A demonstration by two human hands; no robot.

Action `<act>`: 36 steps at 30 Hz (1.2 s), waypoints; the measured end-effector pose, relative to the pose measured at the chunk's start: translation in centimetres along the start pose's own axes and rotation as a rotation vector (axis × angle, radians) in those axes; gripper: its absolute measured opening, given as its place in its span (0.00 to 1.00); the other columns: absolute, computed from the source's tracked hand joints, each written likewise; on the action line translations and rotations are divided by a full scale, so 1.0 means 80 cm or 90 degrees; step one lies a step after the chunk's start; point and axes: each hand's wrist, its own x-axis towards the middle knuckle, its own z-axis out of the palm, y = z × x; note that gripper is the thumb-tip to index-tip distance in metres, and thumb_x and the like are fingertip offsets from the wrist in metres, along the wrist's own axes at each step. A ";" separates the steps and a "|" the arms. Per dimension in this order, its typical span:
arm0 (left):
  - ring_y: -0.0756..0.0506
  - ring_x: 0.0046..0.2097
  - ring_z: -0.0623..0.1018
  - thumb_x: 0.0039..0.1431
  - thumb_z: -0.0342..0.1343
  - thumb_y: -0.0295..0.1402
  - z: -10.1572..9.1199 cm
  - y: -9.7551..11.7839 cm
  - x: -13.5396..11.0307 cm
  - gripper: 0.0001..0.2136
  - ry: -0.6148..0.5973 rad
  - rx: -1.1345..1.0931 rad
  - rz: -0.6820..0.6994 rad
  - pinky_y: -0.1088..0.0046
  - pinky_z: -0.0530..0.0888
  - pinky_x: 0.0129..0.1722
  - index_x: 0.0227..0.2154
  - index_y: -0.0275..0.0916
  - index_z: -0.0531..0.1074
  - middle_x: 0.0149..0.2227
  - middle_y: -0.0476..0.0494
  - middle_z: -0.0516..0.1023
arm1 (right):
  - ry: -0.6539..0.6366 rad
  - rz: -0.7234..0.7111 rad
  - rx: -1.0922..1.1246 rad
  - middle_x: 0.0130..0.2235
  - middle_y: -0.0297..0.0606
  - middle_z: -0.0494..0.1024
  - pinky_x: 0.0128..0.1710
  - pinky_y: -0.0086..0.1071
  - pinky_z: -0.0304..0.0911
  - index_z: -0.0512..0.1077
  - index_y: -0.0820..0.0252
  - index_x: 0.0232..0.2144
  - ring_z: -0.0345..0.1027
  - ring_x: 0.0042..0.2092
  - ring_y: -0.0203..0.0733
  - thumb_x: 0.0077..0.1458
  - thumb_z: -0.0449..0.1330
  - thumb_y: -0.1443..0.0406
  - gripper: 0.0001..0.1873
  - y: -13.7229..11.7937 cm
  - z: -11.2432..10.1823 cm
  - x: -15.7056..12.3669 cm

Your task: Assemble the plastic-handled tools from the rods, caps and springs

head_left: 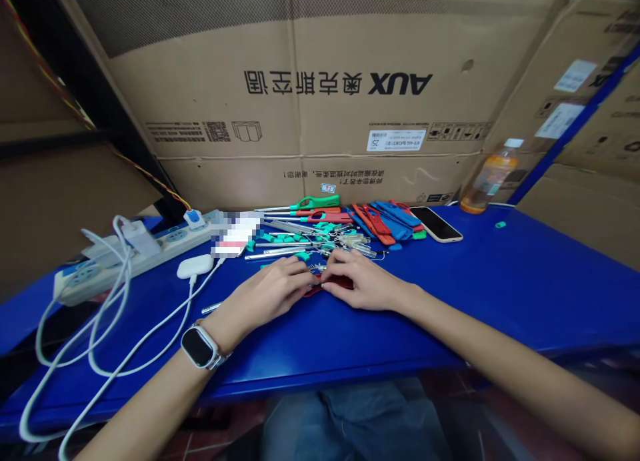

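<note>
Both hands meet over the blue table around a red lighter casing (340, 282), mostly hidden under the fingers. My left hand (275, 289), with a watch on its wrist, is closed with its fingertips pinched at the casing's left part. From the other side my right hand (367, 281) presses thumb and fingers together on the casing. A metal tube (211, 307) pokes out left of my left wrist; whether it joins the casing is hidden. Just beyond the fingers lies a pile of metal lighter tubes (285, 245) with green parts and clear fuel tanks (357, 241).
Assembled long lighters (315, 203) and red and blue casing pieces (393, 219) lie at the back. A phone (437, 223) and a drink bottle (490, 177) stand to the right. Leftward are a power strip (175, 241), white cables and an earbud case (195, 266). Cardboard (330, 127) walls the back.
</note>
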 end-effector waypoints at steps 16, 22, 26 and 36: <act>0.46 0.36 0.72 0.69 0.45 0.30 0.006 -0.003 -0.002 0.13 -0.004 -0.031 -0.050 0.71 0.70 0.35 0.35 0.39 0.75 0.35 0.43 0.71 | 0.016 0.027 0.106 0.37 0.37 0.69 0.40 0.33 0.64 0.76 0.58 0.41 0.66 0.35 0.37 0.62 0.55 0.70 0.10 0.008 0.010 0.006; 0.45 0.40 0.72 0.68 0.45 0.27 0.008 0.003 -0.003 0.13 -0.036 -0.066 -0.035 0.71 0.70 0.38 0.38 0.39 0.75 0.38 0.42 0.71 | 0.004 0.019 0.112 0.38 0.38 0.70 0.45 0.35 0.64 0.75 0.58 0.40 0.68 0.40 0.39 0.61 0.51 0.74 0.15 0.007 0.009 0.005; 0.44 0.43 0.71 0.69 0.42 0.26 0.010 0.010 -0.002 0.15 -0.050 -0.051 -0.035 0.69 0.71 0.41 0.45 0.39 0.75 0.41 0.40 0.71 | -0.003 0.007 0.118 0.41 0.39 0.72 0.48 0.37 0.64 0.73 0.58 0.41 0.68 0.43 0.40 0.63 0.48 0.74 0.15 0.008 0.009 0.005; 0.46 0.40 0.74 0.68 0.47 0.28 0.012 0.002 -0.004 0.12 -0.008 -0.143 -0.063 0.70 0.72 0.41 0.37 0.39 0.76 0.37 0.43 0.73 | -0.001 0.011 0.104 0.41 0.39 0.71 0.48 0.36 0.63 0.70 0.58 0.42 0.67 0.44 0.40 0.63 0.46 0.74 0.14 0.012 0.013 0.007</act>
